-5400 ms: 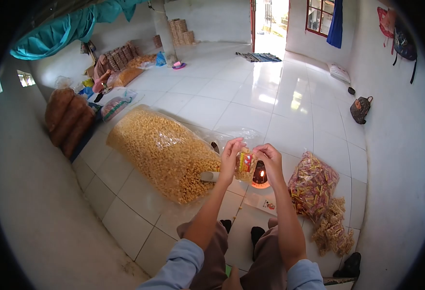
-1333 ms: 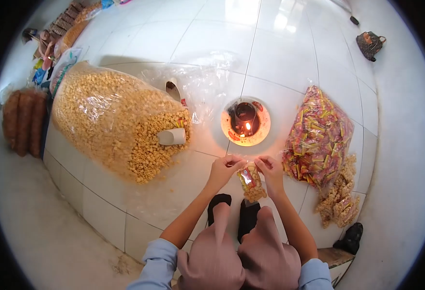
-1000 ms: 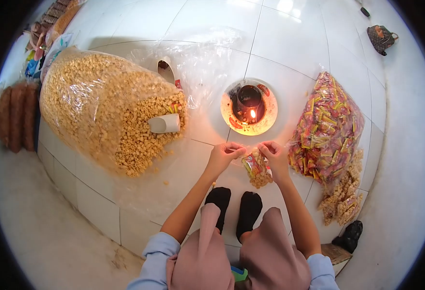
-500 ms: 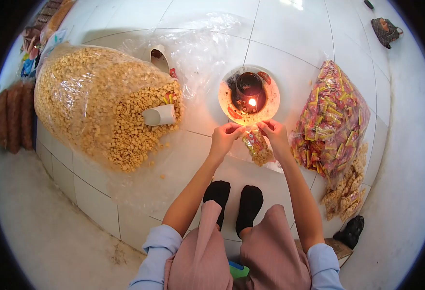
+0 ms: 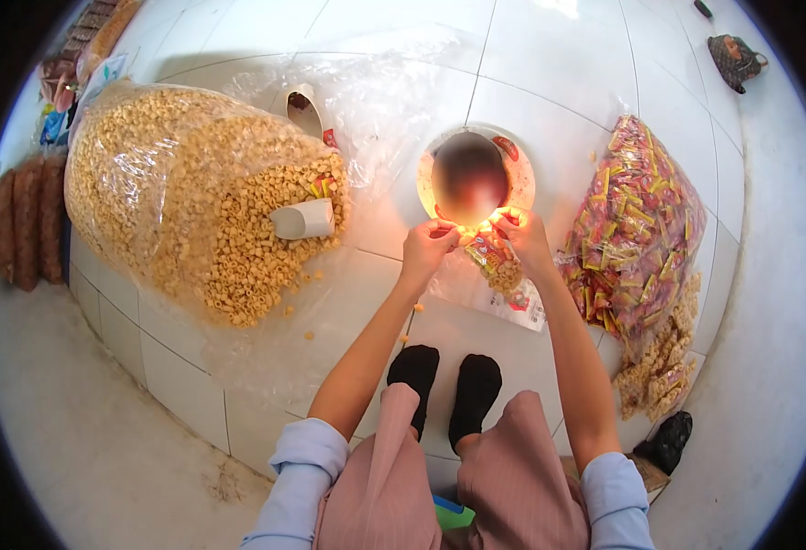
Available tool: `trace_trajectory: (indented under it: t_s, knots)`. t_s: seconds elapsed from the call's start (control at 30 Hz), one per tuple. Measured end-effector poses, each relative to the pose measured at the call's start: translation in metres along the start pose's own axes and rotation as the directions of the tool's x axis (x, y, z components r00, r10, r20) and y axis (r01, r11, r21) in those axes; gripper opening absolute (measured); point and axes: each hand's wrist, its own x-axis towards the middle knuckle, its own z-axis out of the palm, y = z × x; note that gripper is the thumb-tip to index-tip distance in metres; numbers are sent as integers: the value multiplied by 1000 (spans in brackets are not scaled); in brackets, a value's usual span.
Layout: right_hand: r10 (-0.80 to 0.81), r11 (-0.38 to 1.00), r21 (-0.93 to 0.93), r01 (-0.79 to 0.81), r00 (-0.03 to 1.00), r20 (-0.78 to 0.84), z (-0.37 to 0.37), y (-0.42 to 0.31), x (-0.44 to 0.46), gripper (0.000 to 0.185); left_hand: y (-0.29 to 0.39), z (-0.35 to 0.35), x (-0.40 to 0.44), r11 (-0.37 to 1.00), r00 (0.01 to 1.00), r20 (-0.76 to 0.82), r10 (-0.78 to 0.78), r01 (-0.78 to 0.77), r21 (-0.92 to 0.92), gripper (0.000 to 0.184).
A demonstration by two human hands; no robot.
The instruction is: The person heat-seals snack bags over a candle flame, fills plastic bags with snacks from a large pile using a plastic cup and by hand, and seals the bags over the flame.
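My left hand (image 5: pixel 429 250) and my right hand (image 5: pixel 525 240) pinch opposite ends of the top edge of a small clear snack packet (image 5: pixel 495 260). Ring-shaped snacks and a red and yellow label show through its plastic. Its top edge is at the near rim of a white plate (image 5: pixel 526 174), in an orange glow. On the plate a dark round holder (image 5: pixel 469 170) is blurred, and the flame itself is smeared out. A printed plastic sheet (image 5: pixel 524 313) lies on the floor under the packet.
Left, a large clear bag (image 5: pixel 146 174) of ring snacks lies open with a white scoop (image 5: pixel 302 220) in it. A second scoop (image 5: pixel 303 112) is behind. Right stands a bag of red-yellow sachets (image 5: pixel 637 220), with filled snack packets (image 5: pixel 657 371) beside it. Black-socked feet (image 5: pixel 474 394) are below.
Both hands have moved slightly away from me, bringing the packet's top edge closer to the flame. The glow at the plate's near rim is brighter, and more of the printed sheet shows.
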Motion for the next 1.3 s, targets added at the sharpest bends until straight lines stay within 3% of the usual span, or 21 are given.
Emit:
trace_trajectory:
  t_s: [0.17, 0.47, 0.8, 0.97, 1.07, 1.3]
  knots:
    - [118, 991, 57, -117, 993, -3, 0, -9, 1, 12, 1, 1, 1, 995, 999, -32, 28, -25, 95, 14]
    - [17, 1000, 21, -16, 999, -38, 1, 3, 11, 11, 4, 5, 3, 989, 998, -40, 41, -35, 143, 13]
    - [122, 992, 39, -119, 989, -88, -2, -6, 10, 15, 7, 11, 9, 979, 996, -57, 62, -49, 199, 16]
    - [-4, 996, -93, -10, 989, -151, -7, 7, 17, 18, 5, 15, 15, 976, 995, -67, 79, -63, 211, 18]
    - [-76, 996, -60, 64, 971, -227, -9, 11, 17, 17, 6, 18, 17, 983, 995, -60, 75, -64, 170, 17]
    - [-53, 998, 18, 60, 963, -265, -14, 9, 11, 19, 4, 30, 14, 996, 992, -114, 53, -44, 78, 18]
